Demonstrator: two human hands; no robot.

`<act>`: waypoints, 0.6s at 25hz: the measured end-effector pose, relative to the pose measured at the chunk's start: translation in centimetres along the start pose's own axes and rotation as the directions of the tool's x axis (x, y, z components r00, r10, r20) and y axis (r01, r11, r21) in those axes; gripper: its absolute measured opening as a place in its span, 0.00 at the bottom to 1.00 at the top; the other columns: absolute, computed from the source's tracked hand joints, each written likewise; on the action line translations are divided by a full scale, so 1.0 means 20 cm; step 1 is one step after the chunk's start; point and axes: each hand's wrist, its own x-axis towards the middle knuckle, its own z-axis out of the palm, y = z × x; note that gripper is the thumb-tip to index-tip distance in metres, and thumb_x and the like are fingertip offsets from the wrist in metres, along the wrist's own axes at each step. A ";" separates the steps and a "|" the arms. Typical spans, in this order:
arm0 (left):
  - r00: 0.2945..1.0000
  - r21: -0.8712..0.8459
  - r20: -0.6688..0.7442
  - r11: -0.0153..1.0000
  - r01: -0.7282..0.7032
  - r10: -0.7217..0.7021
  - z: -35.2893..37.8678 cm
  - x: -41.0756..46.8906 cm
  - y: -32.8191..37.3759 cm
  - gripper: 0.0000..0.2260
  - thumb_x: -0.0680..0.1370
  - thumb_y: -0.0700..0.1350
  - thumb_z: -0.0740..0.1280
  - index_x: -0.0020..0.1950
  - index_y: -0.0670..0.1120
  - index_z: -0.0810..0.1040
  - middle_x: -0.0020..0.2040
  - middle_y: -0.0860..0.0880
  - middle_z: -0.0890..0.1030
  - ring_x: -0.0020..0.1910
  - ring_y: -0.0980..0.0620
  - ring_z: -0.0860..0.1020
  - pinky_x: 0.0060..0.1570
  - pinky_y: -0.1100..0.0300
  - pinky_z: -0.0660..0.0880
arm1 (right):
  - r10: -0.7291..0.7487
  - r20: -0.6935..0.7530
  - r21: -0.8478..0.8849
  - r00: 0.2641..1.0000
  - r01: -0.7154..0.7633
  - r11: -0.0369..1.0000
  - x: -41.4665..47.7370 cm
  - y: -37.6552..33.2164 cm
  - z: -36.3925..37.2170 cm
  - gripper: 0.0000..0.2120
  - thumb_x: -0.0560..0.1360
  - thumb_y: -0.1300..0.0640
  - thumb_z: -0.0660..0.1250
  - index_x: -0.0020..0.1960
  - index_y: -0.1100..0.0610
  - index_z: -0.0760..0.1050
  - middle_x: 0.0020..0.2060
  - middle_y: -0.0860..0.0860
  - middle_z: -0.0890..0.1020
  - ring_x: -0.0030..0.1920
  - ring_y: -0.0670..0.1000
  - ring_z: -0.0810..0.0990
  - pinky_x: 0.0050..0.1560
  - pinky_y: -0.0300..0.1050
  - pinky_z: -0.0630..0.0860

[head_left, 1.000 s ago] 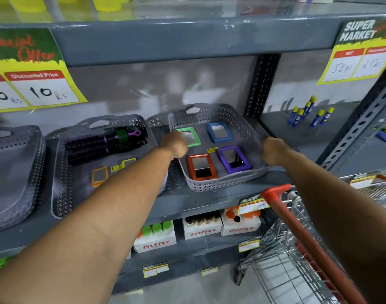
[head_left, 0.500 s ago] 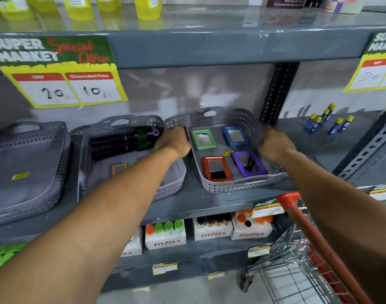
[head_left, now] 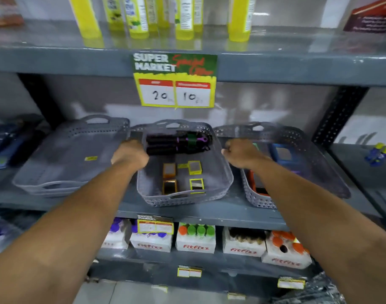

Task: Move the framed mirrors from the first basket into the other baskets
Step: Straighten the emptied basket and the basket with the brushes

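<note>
Three grey perforated baskets stand side by side on the shelf. The middle basket (head_left: pixel 183 199) holds black and purple hair brushes (head_left: pixel 178 142) at the back, two small orange-framed mirrors (head_left: pixel 169 171) and two yellow-framed mirrors (head_left: pixel 196 184). My left hand (head_left: pixel 130 154) is closed on its left rim. My right hand (head_left: pixel 238 153) is closed at its right rim, where it meets the right basket (head_left: pixel 260 200). The right basket holds a blue-framed mirror (head_left: pixel 283 153) and a red-framed mirror (head_left: pixel 252 181); my right arm hides the rest. The left basket (head_left: pixel 56 185) holds only a yellow tag.
A yellow price sign (head_left: pixel 175 93) hangs from the shelf above, which carries yellow bottles (head_left: pixel 135 16). Boxes of capped bottles (head_left: pixel 195 240) line the shelf below. A black upright (head_left: pixel 339 115) stands right of the baskets, with small blue and yellow items (head_left: pixel 379 152) beyond it.
Both hands left the sides of the right basket and moved left to the sides of the middle basket. The view swung left, and the red cart dropped out of sight.
</note>
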 end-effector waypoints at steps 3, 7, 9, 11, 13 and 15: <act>1.000 -0.065 -0.008 0.998 0.027 -0.028 -0.02 -0.05 -0.11 0.04 0.73 0.38 0.65 0.44 0.38 0.72 0.52 0.32 0.79 0.49 0.34 0.78 0.38 0.51 0.71 | 0.047 0.047 -0.035 0.998 -0.046 0.998 0.02 -0.11 0.05 0.14 0.77 0.53 0.61 0.47 0.63 0.77 0.52 0.66 0.81 0.53 0.65 0.80 0.45 0.48 0.73; 0.999 -0.148 0.020 0.988 0.043 -0.040 -0.02 -0.04 -0.16 0.05 0.71 0.38 0.65 0.38 0.41 0.69 0.44 0.39 0.76 0.41 0.39 0.75 0.38 0.52 0.71 | 0.161 0.058 -0.147 0.985 -0.151 0.978 0.00 -0.16 0.07 0.11 0.73 0.63 0.62 0.54 0.64 0.78 0.55 0.65 0.81 0.54 0.64 0.82 0.43 0.49 0.75; 0.996 -0.098 0.092 0.995 0.019 -0.009 0.00 -0.01 -0.15 0.05 0.71 0.39 0.64 0.45 0.39 0.72 0.49 0.37 0.78 0.45 0.37 0.77 0.38 0.53 0.71 | 0.201 0.073 -0.195 0.977 -0.184 0.963 -0.02 -0.17 0.09 0.14 0.72 0.65 0.63 0.56 0.65 0.78 0.56 0.64 0.82 0.55 0.64 0.82 0.44 0.49 0.76; 0.993 -0.063 0.116 0.998 -0.010 0.018 0.01 0.00 -0.13 0.06 0.70 0.37 0.64 0.45 0.39 0.73 0.51 0.35 0.80 0.47 0.37 0.79 0.38 0.53 0.72 | 0.217 0.069 -0.226 0.974 -0.197 0.954 -0.03 -0.18 0.10 0.14 0.72 0.67 0.63 0.57 0.66 0.78 0.55 0.65 0.82 0.55 0.64 0.82 0.46 0.51 0.78; 0.991 -0.034 0.124 0.999 -0.038 0.042 0.02 0.02 -0.12 0.05 0.69 0.36 0.63 0.44 0.40 0.73 0.49 0.36 0.80 0.45 0.37 0.79 0.39 0.53 0.72 | 0.243 0.068 -0.253 0.968 -0.219 0.942 -0.04 -0.20 0.10 0.14 0.72 0.68 0.63 0.57 0.67 0.77 0.56 0.66 0.81 0.55 0.64 0.82 0.47 0.53 0.79; 0.990 -0.011 0.134 0.999 -0.042 0.043 0.02 0.04 -0.11 0.06 0.68 0.35 0.63 0.44 0.38 0.74 0.44 0.37 0.80 0.43 0.38 0.79 0.39 0.53 0.73 | 0.266 0.067 -0.263 0.962 -0.241 0.934 -0.05 -0.21 0.10 0.15 0.72 0.69 0.64 0.59 0.66 0.77 0.57 0.65 0.81 0.56 0.64 0.81 0.49 0.54 0.79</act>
